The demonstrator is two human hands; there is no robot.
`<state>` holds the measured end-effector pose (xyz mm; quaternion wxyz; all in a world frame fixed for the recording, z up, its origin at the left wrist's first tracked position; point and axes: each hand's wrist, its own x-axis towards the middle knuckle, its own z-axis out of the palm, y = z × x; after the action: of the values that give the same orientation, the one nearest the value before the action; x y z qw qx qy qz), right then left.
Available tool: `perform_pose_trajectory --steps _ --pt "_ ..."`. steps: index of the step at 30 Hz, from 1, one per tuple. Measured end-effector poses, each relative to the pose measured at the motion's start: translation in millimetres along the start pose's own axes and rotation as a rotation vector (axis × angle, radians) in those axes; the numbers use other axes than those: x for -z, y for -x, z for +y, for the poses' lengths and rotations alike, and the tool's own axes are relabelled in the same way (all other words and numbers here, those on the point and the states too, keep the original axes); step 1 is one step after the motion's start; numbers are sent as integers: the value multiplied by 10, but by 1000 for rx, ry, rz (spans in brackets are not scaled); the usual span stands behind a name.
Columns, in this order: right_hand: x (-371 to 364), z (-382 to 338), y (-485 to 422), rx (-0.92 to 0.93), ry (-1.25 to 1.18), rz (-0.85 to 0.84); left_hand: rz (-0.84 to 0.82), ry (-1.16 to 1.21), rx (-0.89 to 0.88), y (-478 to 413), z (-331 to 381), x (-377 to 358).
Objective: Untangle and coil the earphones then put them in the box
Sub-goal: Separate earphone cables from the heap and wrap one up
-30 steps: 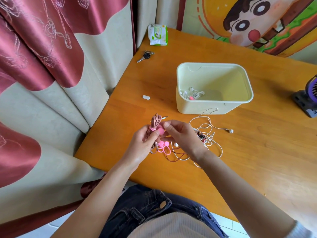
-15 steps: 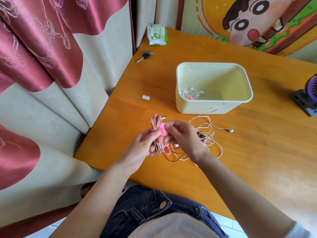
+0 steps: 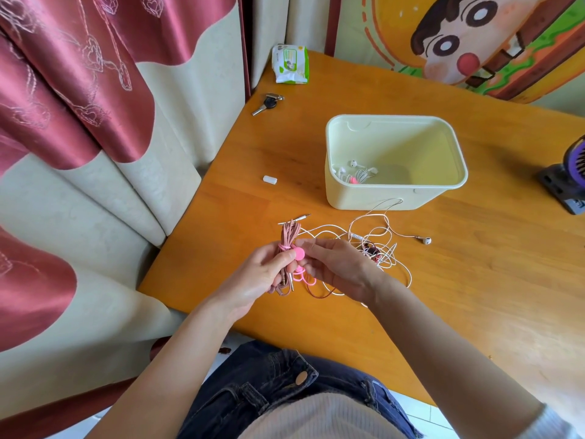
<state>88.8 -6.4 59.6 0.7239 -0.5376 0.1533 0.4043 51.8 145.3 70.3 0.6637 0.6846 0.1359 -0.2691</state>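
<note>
My left hand (image 3: 264, 277) grips a coiled bundle of pink braided earphones (image 3: 288, 232) held upright over the table. A pink silicone tie (image 3: 297, 252) is wrapped round the bundle, and my right hand (image 3: 335, 266) pinches its round tab. More pink ties (image 3: 302, 278) lie on the table under my hands. A tangle of white and dark red earphones (image 3: 376, 245) lies just right of my hands, with one white earbud (image 3: 425, 239) trailing out. The cream box (image 3: 395, 193) stands behind, with coiled white earphones (image 3: 357, 174) in its left corner.
A small white cap (image 3: 269, 179) lies left of the box. Keys (image 3: 267, 103) and a wet-wipe pack (image 3: 290, 63) sit at the far left corner. A purple fan (image 3: 566, 175) stands at the right edge. Curtains hang left of the table's edge.
My right hand has pulled the pink tie round the bundle and now pinches its tab against the coil. Both hands stayed in the same place above the table.
</note>
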Motion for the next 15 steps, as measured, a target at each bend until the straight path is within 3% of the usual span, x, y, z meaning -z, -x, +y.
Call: perform_pose_trajectory --steps 5,7,11,15 --pt "39 -24 -10 -164 -229 -57 -46 34 -32 9 5 32" --pt "43 -7 -39 -82 -141 -16 -48 73 -35 6 -11 47" --pt "-44 33 -52 201 293 177 74 166 -17 -23 -49 8" --pt "-143 53 22 370 324 218 190 71 -85 -71 -38 -44"
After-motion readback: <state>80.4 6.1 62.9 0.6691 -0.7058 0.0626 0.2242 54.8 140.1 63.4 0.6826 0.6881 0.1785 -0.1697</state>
